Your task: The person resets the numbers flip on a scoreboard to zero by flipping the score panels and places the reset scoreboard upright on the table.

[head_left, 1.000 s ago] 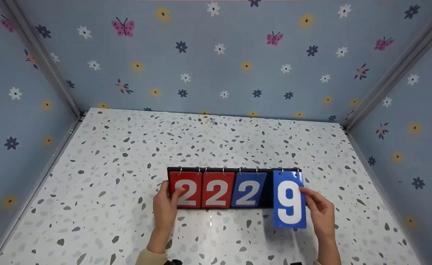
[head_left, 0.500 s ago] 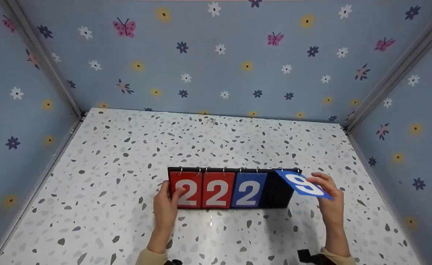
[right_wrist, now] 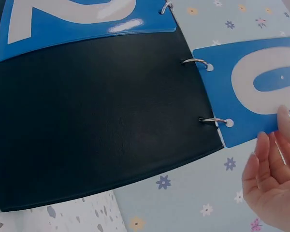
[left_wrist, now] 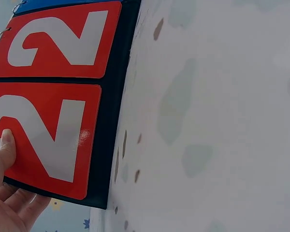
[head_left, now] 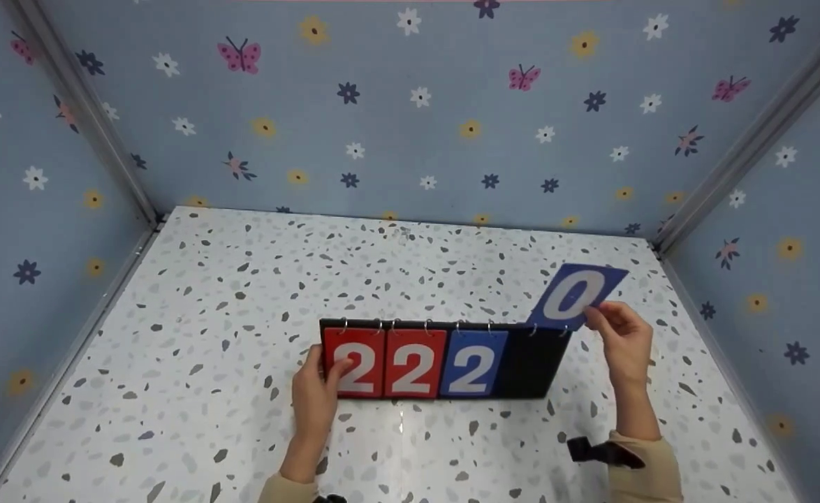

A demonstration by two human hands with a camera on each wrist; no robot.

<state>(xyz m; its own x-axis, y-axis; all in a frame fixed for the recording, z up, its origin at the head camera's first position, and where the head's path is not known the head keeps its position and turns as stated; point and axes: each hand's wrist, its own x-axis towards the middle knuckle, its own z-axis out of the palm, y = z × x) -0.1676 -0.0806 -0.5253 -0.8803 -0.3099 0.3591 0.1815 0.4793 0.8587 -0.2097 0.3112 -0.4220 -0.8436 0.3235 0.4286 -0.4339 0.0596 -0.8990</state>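
A black flip scoreboard (head_left: 530, 363) stands on the table with red and blue number cards on metal rings. Two red cards (head_left: 413, 363) and one blue card (head_left: 471, 362) each read 2. At its left end my left hand (head_left: 314, 391) grips the board, thumb on the front over the first red 2 and fingers behind. My right hand (head_left: 619, 342) pinches the edge of a blue 0 card (head_left: 569, 295), which is swung up above the top edge at the right end. In the right wrist view, two rings (right_wrist: 215, 120) still hold that card, and bare black backing shows below.
The speckled white table (head_left: 242, 279) extends around the board. Blue panels (head_left: 410, 105) with flowers and butterflies enclose the back and both sides. Grey metal posts (head_left: 92, 112) run along the corners. A black strap (head_left: 602, 453) sits on the right sleeve.
The right hand has risen, lifting the rightmost cards from hanging in front, with 9 showing, up over the rings, where a 0 now shows. The left hand keeps its hold on the board.
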